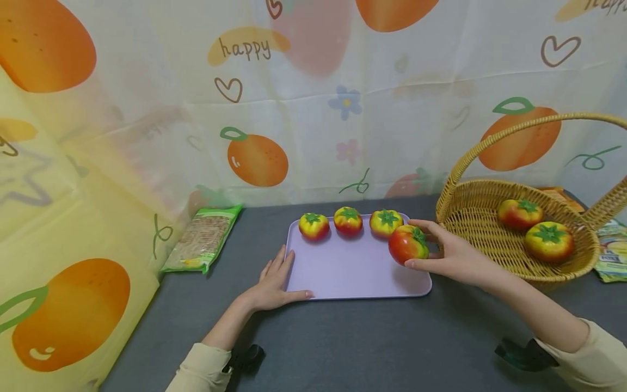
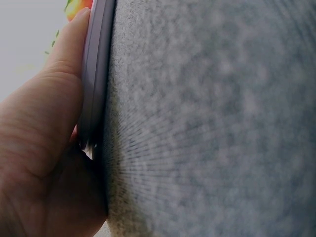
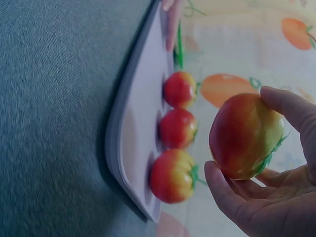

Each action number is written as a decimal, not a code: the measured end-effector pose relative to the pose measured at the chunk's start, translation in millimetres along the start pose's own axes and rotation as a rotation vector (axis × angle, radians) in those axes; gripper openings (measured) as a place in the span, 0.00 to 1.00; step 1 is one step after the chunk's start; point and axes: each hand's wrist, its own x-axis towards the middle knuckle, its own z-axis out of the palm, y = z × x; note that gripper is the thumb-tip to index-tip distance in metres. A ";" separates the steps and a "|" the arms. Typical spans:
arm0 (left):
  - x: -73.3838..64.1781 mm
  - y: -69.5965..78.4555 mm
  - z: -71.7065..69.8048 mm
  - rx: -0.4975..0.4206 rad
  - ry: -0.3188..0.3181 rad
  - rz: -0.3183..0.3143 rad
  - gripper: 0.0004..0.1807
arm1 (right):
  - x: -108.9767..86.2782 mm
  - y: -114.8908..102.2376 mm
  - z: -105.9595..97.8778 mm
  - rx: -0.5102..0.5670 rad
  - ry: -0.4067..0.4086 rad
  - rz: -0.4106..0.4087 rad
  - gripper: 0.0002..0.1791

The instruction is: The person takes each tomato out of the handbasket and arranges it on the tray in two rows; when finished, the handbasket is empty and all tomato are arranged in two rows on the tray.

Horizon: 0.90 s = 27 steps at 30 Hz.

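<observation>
My right hand [image 1: 453, 253] pinches a red and yellow tomato [image 1: 407, 246] with a green leafy top between thumb and fingers. It is held above the right end of a lilac tray [image 1: 338, 272]; the right wrist view shows a gap between the held tomato [image 3: 242, 136] and the tray. Along the tray's back edge sit three similar tomatoes in a row: left [image 1: 314, 226], middle [image 1: 348, 222] and right [image 1: 386, 224]. At the tray's front left corner rests my left hand [image 1: 274, 286], fingers spread along the left edge and thumb on the front rim.
A wicker basket [image 1: 470, 218] with a tall handle stands at the right, holding two more tomatoes [image 1: 548, 241]. Behind it lies a colourful packet [image 1: 612, 250]. A green-edged bag [image 1: 203, 239] lies at the left. A fruit-printed cloth [image 1: 303, 109] hangs behind the grey table [image 1: 352, 343].
</observation>
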 end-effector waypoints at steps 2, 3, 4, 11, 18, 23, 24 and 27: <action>0.1 0.1 0.2 0.002 0.000 -0.001 0.61 | 3.5 0.2 5.7 -0.006 -0.010 -0.012 0.46; 0.2 0.1 0.2 0.002 0.000 -0.003 0.61 | 5.1 0.3 8.5 -0.003 -0.018 -0.016 0.46; 0.1 0.1 0.2 0.001 -0.002 -0.005 0.62 | 6.9 0.3 11.0 -0.005 -0.024 -0.020 0.45; 0.7 0.1 0.2 0.001 -0.008 -0.018 0.63 | 23.4 3.8 31.3 -0.002 -0.066 -0.032 0.45; 0.4 0.7 -0.2 -0.012 -0.002 -0.007 0.63 | 39.7 -0.9 53.9 0.019 -0.096 -0.086 0.44; 0.5 -0.2 0.3 -0.011 0.002 -0.009 0.64 | 50.9 -8.0 71.0 0.029 -0.129 -0.090 0.44; 0.5 -0.3 0.4 -0.011 0.004 -0.008 0.64 | 53.1 -9.2 74.3 0.028 -0.135 -0.088 0.45; 0.8 -1.3 0.9 -0.010 0.004 -0.008 0.64 | 59.1 -12.8 83.3 0.025 -0.154 -0.079 0.44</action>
